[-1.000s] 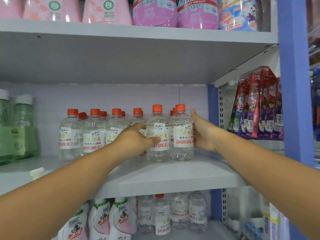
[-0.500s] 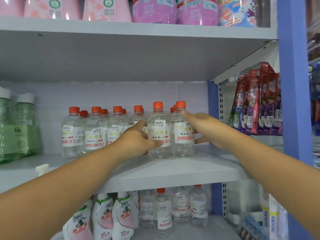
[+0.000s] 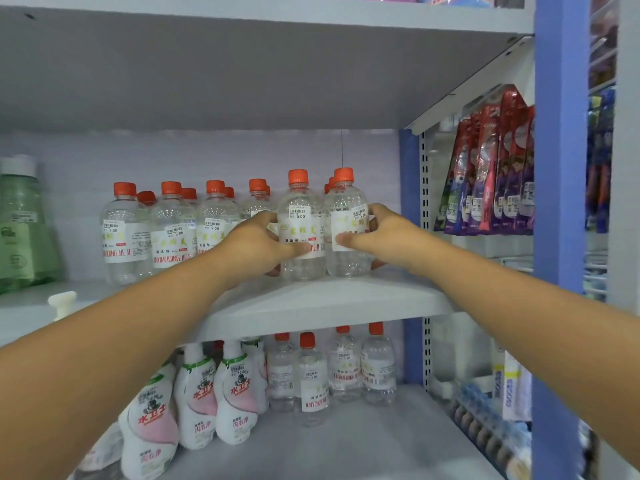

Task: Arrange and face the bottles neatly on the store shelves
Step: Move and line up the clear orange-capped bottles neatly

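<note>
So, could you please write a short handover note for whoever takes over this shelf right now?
Left hand grips the second clear bottle from the right; right hand grips the rightmost bottle. Both bottles stand upright on the middle shelf, ahead of the other orange-capped bottles.
Done: labels mostly face front.
Left: straighten the row, then the lower-shelf bottles.

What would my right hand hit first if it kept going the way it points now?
Probably nothing new: the right hand is already wrapped on the rightmost clear bottle. Pushed further left, that bottle would likely meet its neighbour bottle.
</note>
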{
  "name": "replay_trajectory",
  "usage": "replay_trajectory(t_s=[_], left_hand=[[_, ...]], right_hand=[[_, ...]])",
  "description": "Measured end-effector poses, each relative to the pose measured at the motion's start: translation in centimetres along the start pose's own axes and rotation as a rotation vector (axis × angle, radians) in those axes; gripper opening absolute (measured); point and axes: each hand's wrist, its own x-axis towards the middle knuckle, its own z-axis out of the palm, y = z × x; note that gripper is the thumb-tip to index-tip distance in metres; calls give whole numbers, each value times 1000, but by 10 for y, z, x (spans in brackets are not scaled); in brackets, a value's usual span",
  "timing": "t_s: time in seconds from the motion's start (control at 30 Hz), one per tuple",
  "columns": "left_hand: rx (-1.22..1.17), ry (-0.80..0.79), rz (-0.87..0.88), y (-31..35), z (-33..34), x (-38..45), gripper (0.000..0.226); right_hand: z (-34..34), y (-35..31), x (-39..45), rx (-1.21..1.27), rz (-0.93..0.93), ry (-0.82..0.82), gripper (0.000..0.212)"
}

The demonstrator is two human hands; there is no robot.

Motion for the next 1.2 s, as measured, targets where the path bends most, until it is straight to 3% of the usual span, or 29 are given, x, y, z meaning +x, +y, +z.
replay_trajectory(t_s=[0.27,0.43,0.57,0.63,0.7,0.73,0.8,0.87,0.9,0.97,1.03,1.1,1.2], left_hand=[[49,18,7,1,2,-11,82],[26,-4,-11,0,1,-12,76],[53,-19,-32,3,0,-18,78],[129,-28,-37,9,-5,-24,90],[212,45,1,15,-9,-41,96],[170,113,62,18,-8,-57,88],[-53,278,293,11,1,-110,56],[-254,458,499,-17,23,-165,27],[-301,539,533,-37,37,-182,23],[-397,569,394,-82,67,-186,19],[-428,419,127,-123,95,-165,18],[-347,247,-37,-155,117,-142,24],[-274,122,-192,-176,142,-111,37]], right_hand=[[5,-1,-6,-43,-29,7,71],[5,4,-5,-59,9,-47,53],[7,3,-7,-69,-7,-42,57],[6,0,-9,-107,7,-48,61],[1,-4,-18,-240,27,-1,72],[-2,-4,-26,-289,11,86,77],[-3,1,-62,-178,-137,357,63],[13,16,-116,99,-436,579,32],[27,28,-140,150,-564,630,20],[67,66,-167,71,-695,613,11],[110,112,-162,-33,-568,464,14],[141,156,-137,-6,-260,347,22],[150,208,-90,57,188,271,40]])
